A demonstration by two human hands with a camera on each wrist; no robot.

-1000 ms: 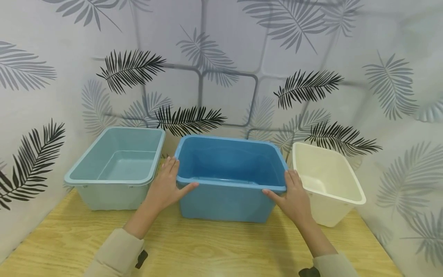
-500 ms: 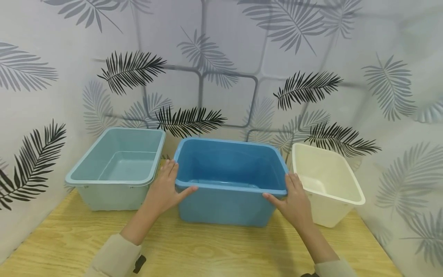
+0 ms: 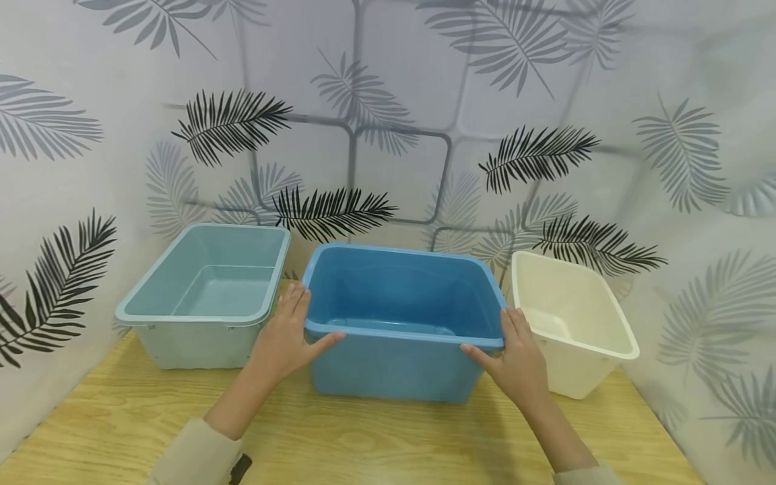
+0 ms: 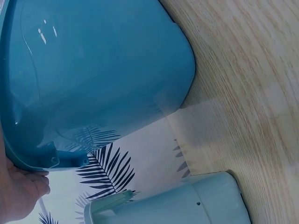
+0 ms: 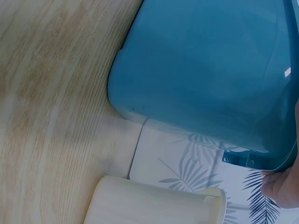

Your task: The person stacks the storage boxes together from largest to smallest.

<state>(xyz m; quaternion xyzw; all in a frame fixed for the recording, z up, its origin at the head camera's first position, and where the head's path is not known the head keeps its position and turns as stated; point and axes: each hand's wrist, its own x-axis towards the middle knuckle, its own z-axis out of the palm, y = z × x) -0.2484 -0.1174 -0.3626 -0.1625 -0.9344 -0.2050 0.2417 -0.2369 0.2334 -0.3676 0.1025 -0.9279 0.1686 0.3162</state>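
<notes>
Blue tub upright, mid-span on the desk, between green tub and cream tub. Your left hand grips its left end: fingers curled under the rim, thumb at the front. Your right hand mirrors that opposite. Paired end grips likely balance it. Flanking tubs stand apart from it, presumably leaving your hands room. Leaf-print backdrop behind.

Side bins hem hands L/R; rm abv

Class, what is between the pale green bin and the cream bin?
The blue bin, with the left hand and right hand gripping its rim, as the head view shows.
</notes>
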